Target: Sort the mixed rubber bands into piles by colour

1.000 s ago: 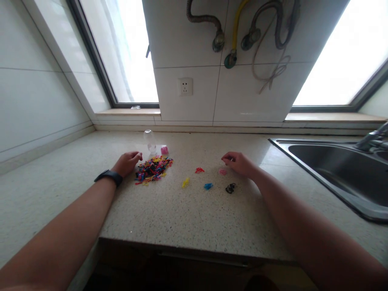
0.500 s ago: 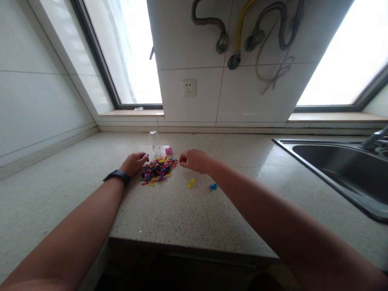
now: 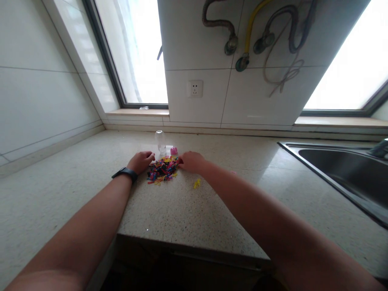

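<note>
Nearest the camera, both forearms stretch out over the speckled countertop [image 3: 169,214], the left one wearing a dark wristband [image 3: 124,174]. A single yellow piece [image 3: 197,184] lies apart on the stone, at about 4 o'clock from the pile of small coloured pieces [image 3: 163,169].

The left hand [image 3: 140,161] rests at the pile's 9 o'clock edge, fingers curled loosely; whether anything is held between them I cannot tell. The right hand [image 3: 190,161] sits at the pile's 3 o'clock edge, fingertips drawn together and touching the outermost pieces; whether it has one pinched cannot be made out. Judging by this, the step in hand is picking at the heap from both sides. A next move would call for a fine fingertip pinch, since the pieces are tiny and tangled.

Beyond the pile, at 12 o'clock, stand a small clear bottle [image 3: 160,142] and a pink cap-like thing [image 3: 173,151], just beside each other. At 3 o'clock the steel sink [image 3: 333,169] is cut off by the frame. What the pieces are stays too small to tell, and the right forearm hides some countertop.
</note>
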`<state>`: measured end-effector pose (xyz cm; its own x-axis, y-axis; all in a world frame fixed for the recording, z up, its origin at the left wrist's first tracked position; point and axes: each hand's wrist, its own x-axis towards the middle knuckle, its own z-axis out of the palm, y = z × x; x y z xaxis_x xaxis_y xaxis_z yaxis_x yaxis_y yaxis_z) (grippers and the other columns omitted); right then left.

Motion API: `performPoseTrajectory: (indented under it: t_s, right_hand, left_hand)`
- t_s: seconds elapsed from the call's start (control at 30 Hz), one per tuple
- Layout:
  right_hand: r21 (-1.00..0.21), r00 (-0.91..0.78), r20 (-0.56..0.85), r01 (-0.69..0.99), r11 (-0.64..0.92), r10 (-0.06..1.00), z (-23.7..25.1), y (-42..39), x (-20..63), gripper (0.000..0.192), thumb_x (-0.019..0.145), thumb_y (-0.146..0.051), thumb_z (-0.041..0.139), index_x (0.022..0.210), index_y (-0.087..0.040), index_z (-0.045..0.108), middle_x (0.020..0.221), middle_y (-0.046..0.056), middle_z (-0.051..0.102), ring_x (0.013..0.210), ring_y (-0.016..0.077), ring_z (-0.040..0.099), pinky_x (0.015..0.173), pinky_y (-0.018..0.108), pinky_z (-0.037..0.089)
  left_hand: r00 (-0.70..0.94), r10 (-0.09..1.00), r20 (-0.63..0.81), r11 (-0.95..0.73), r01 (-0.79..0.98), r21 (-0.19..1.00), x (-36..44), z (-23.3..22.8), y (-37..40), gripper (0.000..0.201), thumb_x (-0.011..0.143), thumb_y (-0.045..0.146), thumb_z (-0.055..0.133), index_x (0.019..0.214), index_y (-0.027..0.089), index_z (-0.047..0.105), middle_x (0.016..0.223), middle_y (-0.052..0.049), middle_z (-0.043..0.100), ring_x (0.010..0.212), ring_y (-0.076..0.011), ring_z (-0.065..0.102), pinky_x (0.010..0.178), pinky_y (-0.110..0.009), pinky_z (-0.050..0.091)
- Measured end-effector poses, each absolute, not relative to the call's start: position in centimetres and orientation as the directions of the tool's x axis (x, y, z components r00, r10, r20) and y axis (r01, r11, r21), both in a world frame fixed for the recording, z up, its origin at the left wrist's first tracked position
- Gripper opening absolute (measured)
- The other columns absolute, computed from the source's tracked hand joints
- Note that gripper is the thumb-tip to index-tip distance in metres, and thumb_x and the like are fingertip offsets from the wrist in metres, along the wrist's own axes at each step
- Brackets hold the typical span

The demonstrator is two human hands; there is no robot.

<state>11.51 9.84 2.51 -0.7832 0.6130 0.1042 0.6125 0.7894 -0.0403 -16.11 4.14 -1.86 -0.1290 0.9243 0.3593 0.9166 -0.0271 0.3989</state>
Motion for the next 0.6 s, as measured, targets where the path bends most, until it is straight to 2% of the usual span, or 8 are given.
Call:
performPoseTrajectory:
  t_s: [0.17, 0.43, 0.6]
  right_hand:
    - [-0.080, -0.796, 0.150, 0.581, 0.810, 0.586, 2.5, 9.8, 12.2, 0.024, 0.087, -0.037, 0.059, 0.103, -0.025, 0.073, 0.105, 0.004, 0.073, 0.093, 0.0208, 0.066, 0.070, 0.026, 0.043]
    - [-0.156, -0.774, 0.226, 0.570, 0.807, 0.591, 4.4, 9.0, 14.2, 0.018, 0.086, -0.034, 0.065, 0.096, -0.022, 0.074, 0.097, 0.003, 0.073, 0.089, 0.0173, 0.065, 0.072, 0.025, 0.040]
    - [-0.277, -0.781, 0.267, 0.499, 0.821, 0.565, 5.1, 8.2, 17.0, 0.013, 0.085, -0.027, 0.066, 0.092, -0.019, 0.074, 0.090, 0.003, 0.073, 0.076, 0.0127, 0.061, 0.068, 0.023, 0.038]
  left_hand:
    - [-0.125, 0.924, 0.361, -0.029, 0.918, 0.395, -16.0, -1.8, 4.1, 0.044, 0.091, 0.048, 0.041, 0.077, 0.018, 0.071, 0.070, -0.005, 0.065, 0.067, -0.0193, 0.058, 0.064, -0.030, 0.035]
    - [-0.125, 0.923, 0.365, -0.029, 0.920, 0.390, -16.2, -1.9, 4.2, 0.045, 0.091, 0.049, 0.041, 0.078, 0.018, 0.072, 0.071, -0.005, 0.066, 0.067, -0.0196, 0.058, 0.064, -0.030, 0.035]
    - [-0.122, 0.921, 0.369, -0.033, 0.922, 0.387, -16.2, -1.9, 4.2, 0.045, 0.091, 0.049, 0.041, 0.078, 0.018, 0.071, 0.072, -0.005, 0.067, 0.067, -0.0198, 0.058, 0.064, -0.030, 0.035]
